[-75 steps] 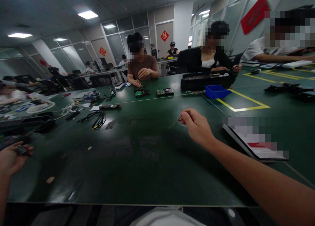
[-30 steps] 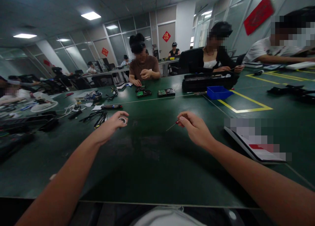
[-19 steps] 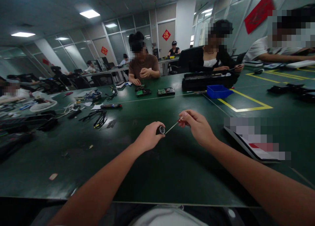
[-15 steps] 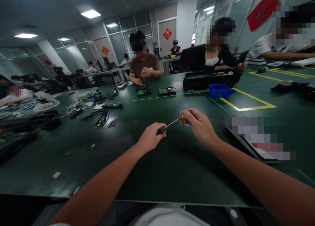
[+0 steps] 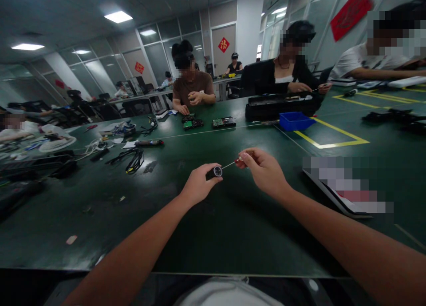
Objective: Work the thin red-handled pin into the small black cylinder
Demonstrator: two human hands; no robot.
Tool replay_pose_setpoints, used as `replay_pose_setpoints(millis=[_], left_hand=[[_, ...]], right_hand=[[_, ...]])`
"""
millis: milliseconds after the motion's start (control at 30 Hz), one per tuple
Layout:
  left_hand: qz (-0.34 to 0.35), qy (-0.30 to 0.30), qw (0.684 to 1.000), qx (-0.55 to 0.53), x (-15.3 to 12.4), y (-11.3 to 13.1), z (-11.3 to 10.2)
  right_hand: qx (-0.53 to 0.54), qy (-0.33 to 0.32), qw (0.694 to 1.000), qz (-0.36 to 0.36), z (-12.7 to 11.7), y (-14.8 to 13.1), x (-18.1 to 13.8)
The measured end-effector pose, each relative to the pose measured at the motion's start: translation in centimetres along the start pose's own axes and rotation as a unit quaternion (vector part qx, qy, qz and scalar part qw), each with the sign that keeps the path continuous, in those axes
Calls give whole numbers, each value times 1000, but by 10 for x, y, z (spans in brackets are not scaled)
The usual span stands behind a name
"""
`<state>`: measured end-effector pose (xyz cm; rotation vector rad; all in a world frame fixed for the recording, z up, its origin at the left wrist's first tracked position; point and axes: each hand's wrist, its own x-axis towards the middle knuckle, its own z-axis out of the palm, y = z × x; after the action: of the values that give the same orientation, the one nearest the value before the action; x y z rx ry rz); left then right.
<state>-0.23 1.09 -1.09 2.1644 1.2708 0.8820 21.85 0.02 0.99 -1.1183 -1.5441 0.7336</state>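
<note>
My left hand (image 5: 197, 184) is closed round a small dark cylinder (image 5: 214, 172) with a shiny round end, held above the green table (image 5: 186, 226). My right hand (image 5: 262, 170) pinches the red handle of a thin screwdriver (image 5: 229, 164). Its metal tip points left and touches the cylinder's shiny end. Both hands hover over the table's middle, a hand's width apart.
A flat tablet-like device (image 5: 346, 188) lies right of my right hand. Black cables (image 5: 131, 160) and a pen-like tool (image 5: 148, 143) lie at the left. Circuit boards (image 5: 208, 122), a black tray (image 5: 281, 105) and a blue bin (image 5: 296, 120) sit farther back. Several people work across the table.
My left hand came in from the far left with the small cylinder and met the screwdriver tip. My right hand stayed almost still, holding the screwdriver throughout.
</note>
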Motion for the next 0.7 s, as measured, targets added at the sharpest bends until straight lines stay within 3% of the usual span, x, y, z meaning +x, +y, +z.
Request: replay_pose_setpoints(millis=[133,400,567,700], left_hand=[[2,-6,1000,7,0,-1,-1],[0,-9,1000,13,0,3,-2],[5,-25,999,18,0,4,-1],[16,-3,1000,20,0,2,-2]], right_hand=[[-69,-9,998,-7,-3,-4,-3],[-21,-90,995,-39,-2,-1,-6],[-56,-54,996,-45,2,-6,-9],[53,2,998,-15,8,-4,-9]])
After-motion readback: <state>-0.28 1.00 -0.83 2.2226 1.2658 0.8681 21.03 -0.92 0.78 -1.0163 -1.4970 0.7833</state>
